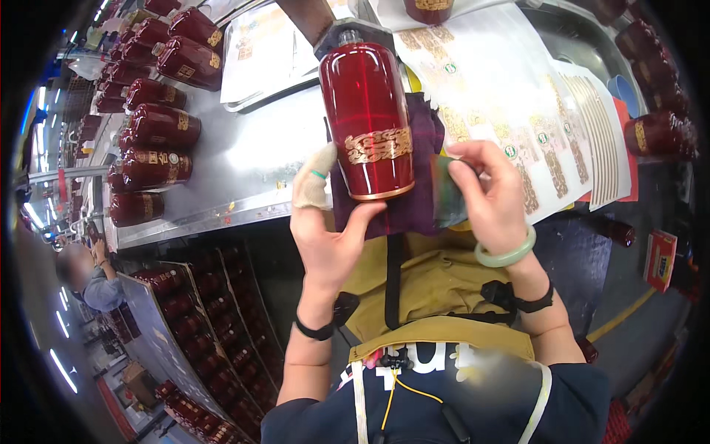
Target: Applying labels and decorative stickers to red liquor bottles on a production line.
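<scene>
A glossy dark-red bottle [364,103] with a gold ornamental band lies on a dark purple cloth [425,133], its neck against a metal holder [355,37]. My left hand [322,229] steadies the bottle's lower end, its thumb at the gold-rimmed base and its fingers along the left side. Beige covers sit on some of its fingers. At the cloth's right edge, my right hand [494,196] pinches a thin, dark greenish flat piece [447,191]. A pale green bangle circles that wrist.
Several red bottles [159,126] stand on the metal table at left. White sheets of gold decals [510,96] spread to the right, with a metal basin [573,44] behind. Racks of bottles [214,318] fill the lower left. A person [100,277] works farther off.
</scene>
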The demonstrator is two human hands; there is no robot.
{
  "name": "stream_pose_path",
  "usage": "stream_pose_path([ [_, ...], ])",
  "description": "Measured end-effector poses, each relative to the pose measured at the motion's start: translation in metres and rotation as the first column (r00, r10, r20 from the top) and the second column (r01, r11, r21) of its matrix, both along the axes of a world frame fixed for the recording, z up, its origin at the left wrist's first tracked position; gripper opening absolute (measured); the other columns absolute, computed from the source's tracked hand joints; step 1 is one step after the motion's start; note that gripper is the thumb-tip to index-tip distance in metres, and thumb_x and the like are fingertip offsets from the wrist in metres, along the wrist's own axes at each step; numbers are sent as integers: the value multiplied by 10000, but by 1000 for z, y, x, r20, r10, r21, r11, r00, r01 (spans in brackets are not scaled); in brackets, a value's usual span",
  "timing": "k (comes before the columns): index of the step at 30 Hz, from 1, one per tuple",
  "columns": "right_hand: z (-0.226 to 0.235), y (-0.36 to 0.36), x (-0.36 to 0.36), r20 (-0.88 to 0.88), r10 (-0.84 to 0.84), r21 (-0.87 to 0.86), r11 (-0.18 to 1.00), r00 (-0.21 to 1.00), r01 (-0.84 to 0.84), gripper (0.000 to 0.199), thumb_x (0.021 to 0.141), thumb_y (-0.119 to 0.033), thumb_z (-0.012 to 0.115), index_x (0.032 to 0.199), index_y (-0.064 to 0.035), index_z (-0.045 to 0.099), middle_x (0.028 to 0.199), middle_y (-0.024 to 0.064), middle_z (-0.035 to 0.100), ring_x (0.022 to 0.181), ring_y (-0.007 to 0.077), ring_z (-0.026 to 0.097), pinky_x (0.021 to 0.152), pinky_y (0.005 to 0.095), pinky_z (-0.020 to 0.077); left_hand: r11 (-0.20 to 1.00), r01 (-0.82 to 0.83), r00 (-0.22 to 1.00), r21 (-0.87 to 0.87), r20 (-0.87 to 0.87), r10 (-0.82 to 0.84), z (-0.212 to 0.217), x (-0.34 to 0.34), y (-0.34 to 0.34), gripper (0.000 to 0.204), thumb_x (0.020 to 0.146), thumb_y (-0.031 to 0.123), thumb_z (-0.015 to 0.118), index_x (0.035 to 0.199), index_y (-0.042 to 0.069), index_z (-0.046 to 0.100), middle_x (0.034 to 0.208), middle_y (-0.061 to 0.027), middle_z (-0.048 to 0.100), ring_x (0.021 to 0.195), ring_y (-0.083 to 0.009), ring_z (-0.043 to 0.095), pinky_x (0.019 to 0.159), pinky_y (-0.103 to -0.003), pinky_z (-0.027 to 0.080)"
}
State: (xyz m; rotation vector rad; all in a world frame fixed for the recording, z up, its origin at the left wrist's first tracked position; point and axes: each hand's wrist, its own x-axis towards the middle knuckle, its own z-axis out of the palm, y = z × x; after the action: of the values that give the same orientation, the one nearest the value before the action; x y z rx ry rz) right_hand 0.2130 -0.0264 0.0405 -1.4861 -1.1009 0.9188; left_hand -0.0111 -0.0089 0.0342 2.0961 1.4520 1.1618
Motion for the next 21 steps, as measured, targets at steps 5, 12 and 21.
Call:
stream_pose_path([
  [5,18,20,24,68,132,230,962,989,-144,121,995,-18,583,1053,26,679,987,109,691,887,190,645,823,295,499,896,211,797,-391,599,74,11,-4,63,904,843,272,878,1506,-89,379,1493,-224,477,1359,-312,525,1121,-463,460],
  [12,62,19,29,-304,248,240,954,920,-178,194,977,-184,716,1009,-3,655,936,69,667,861,111,609,778,268,492,504,439,753,-744,610,245,57,33,96,539,948,333,748,1317,-29,597,1131,-124,720,964,-195,718,860,-340,585],
  [21,86,-29,104,243,139,424,875,960,-234,210,912,-190,771,978,-31,651,865,106,628,730,262,625,686,362,510,346,755,655,-558,667,-355,87,114,17,900,588,265,980,1313,-70,565,1178,-133,703,1036,-209,705,933,-355,562],
])
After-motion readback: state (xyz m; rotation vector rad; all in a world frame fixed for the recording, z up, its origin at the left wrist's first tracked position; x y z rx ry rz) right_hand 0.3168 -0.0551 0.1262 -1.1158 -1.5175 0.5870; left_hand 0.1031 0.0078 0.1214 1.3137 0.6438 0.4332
